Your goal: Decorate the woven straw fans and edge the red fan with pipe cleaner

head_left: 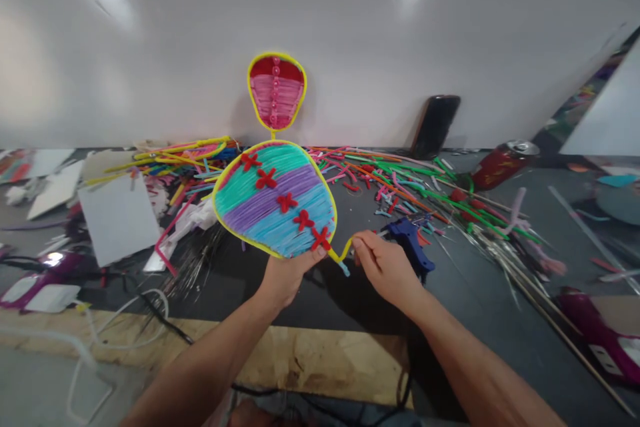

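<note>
My left hand [287, 280] is closed on the lower edge of a rounded pipe-cleaner panel [280, 203]. Teal, purple and blue stripes fill the panel inside a yellow rim, and red crossed pieces run diagonally down it. Joined above it by a yellow stem is a smaller pink and red panel [265, 90], also rimmed in yellow. A bent yellow pipe cleaner [344, 254] sticks out at the lower right, beside a short light-blue tip. Its free end is pinched between the thumb and fingers of my right hand [383, 263].
A blue clamp [413, 247] lies just beyond my right hand. Loose pipe cleaners [390, 177] cover the back of the table. A phone [436, 125] leans on the grey wall near a red can [505, 163]. Purple glue guns [47, 277] lie at both sides, with a white card [120, 217] at left.
</note>
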`<state>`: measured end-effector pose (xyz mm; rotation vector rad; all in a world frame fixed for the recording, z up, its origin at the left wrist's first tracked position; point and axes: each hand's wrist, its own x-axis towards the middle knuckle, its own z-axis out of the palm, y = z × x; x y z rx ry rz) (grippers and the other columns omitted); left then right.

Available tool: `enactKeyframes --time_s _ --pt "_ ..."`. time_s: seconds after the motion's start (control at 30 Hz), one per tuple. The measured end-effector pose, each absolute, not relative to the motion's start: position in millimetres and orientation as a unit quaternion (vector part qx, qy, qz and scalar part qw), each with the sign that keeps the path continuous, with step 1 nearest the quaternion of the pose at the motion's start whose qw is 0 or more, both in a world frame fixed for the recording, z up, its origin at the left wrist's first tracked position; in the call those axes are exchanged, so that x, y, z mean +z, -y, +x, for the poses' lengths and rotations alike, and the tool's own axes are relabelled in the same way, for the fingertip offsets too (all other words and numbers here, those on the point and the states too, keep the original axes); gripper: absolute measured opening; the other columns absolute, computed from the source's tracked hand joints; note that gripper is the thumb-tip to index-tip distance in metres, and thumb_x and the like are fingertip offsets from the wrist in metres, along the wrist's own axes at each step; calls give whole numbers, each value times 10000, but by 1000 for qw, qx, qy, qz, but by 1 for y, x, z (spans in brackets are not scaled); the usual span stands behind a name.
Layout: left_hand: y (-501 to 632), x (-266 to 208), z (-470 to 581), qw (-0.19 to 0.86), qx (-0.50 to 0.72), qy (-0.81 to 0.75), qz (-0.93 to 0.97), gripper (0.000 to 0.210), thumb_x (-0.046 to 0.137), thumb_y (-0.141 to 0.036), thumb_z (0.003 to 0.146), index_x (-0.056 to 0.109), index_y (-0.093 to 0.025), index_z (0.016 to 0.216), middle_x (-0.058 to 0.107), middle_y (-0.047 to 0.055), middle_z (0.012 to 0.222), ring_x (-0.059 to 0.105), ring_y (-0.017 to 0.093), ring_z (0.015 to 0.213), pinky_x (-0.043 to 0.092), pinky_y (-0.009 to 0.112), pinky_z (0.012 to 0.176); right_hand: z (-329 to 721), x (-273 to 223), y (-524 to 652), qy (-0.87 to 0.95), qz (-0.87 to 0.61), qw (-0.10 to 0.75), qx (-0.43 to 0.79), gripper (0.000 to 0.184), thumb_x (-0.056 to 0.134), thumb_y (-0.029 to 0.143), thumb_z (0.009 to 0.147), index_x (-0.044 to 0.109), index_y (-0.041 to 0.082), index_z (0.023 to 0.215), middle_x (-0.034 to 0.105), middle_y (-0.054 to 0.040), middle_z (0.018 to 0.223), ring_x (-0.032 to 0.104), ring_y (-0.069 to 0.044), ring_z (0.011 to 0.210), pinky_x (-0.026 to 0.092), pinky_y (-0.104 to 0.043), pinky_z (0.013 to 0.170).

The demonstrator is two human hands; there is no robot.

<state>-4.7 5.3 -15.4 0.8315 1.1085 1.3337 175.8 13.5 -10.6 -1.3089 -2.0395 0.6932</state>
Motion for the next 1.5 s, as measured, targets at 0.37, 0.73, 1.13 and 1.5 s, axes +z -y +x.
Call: enactKeyframes --time_s 0.37,0.73,1.13,1.5 --pt "-11 -12 -2 622 606 -441 225 265 813 -185 549 683 -190 780 689 -23 744 634 139 697 516 276 695 138 -25 15 860 -436 138 227 181 399 240 920 553 186 845 650 -23 642 600 -137 549 244 -234 487" --pt "-5 -17 -5 566 569 -480 356 266 798 -217 599 718 -187 851 719 38 913 629 224 952 451 378 942 169 -2 -3 780 -486 300 256 293 336 309 949 545 199 775 576 9 598 535 -102 500 337 -200 514" --pt "-13 -9 -8 569 647 -436 260 271 790 -167 596 695 -212 846 708 -12 852 643 162 819 522 301 757 167 -9 -1 854 -363 279 247 231 409 248 928 627 182 893 657 -39 739 593 -122 648 387 -207 604" --pt "-6 -6 -11 705 546 -411 190 254 800 -157 562 703 -156 796 711 11 762 644 144 676 545 251 614 170 -18 -11 771 -450 342 295 251 428 241 905 644 210 1029 717 -50 880 668 -151 732 490 -238 677"
